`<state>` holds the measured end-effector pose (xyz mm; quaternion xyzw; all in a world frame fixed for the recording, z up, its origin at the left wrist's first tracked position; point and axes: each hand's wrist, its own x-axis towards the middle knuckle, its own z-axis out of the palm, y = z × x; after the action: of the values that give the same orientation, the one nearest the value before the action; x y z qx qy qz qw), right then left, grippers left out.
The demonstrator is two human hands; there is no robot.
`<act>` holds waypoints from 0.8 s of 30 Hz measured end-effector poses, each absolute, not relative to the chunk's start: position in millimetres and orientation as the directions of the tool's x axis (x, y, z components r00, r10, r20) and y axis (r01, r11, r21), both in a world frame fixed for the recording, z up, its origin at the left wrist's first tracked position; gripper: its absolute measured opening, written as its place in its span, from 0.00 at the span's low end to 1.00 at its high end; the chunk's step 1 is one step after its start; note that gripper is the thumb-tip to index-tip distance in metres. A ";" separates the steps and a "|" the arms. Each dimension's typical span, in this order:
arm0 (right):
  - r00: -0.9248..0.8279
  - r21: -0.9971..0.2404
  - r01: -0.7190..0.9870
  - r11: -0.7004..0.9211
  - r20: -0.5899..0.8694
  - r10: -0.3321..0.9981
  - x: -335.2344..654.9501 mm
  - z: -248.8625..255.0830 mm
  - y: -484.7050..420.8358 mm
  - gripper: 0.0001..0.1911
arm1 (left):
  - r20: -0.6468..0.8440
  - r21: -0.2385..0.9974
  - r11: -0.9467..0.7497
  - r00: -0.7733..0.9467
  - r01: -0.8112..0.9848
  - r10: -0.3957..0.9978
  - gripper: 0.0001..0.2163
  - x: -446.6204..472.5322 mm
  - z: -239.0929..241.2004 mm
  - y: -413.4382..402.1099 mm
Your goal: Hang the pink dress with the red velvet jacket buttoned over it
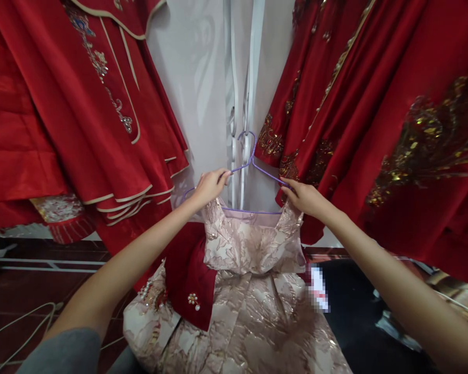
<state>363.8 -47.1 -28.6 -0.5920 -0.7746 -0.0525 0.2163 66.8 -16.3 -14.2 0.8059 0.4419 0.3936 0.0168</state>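
A pale pink brocade dress (253, 259) hangs from a thin purple hanger (251, 156) held up in front of me. My left hand (209, 187) is closed on the hanger's left arm at the dress's shoulder strap. My right hand (304, 197) grips the hanger's right arm and the other strap. A dark red velvet piece with a pearl brooch (189, 278) lies over the dress's left side at the waist.
Red embroidered garments hang close on the left (81, 104) and on the right (393, 130). A white panel with vertical rails (237, 78) stands between them, behind the hanger. Dark red floor with white cables (23, 317) lies lower left.
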 end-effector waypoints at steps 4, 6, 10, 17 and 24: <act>-0.172 -0.267 0.924 0.272 0.345 0.923 395.4 -35.7 -62.5 0.19 | 0.635 0.485 -0.656 0.283 0.578 0.718 0.19 71.4 -16.2 -10.1; -0.165 -0.329 0.902 0.281 0.339 0.926 411.5 -42.5 -73.0 0.15 | 0.608 0.536 -0.676 0.324 0.506 0.725 0.19 66.9 -17.1 -0.8; -0.049 -0.503 0.832 0.236 0.357 0.933 430.7 -56.9 -99.1 0.14 | 0.570 0.562 -0.677 0.371 0.476 0.734 0.20 62.9 -13.2 9.1; 0.138 -0.616 0.776 0.135 0.375 0.917 435.2 -61.4 -118.1 0.17 | 0.497 0.289 -0.664 0.484 0.690 0.720 0.22 36.9 -24.1 0.6; 0.244 -0.602 0.793 0.094 0.454 0.857 433.6 -64.7 -110.7 0.18 | 0.492 0.183 -0.585 0.441 0.790 0.750 0.22 -9.9 -53.7 -0.2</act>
<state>433.6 -110.7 -64.7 -0.6721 -0.6138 0.0387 0.4124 -9.9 -0.2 -53.7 0.8481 0.4541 0.2704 -0.0372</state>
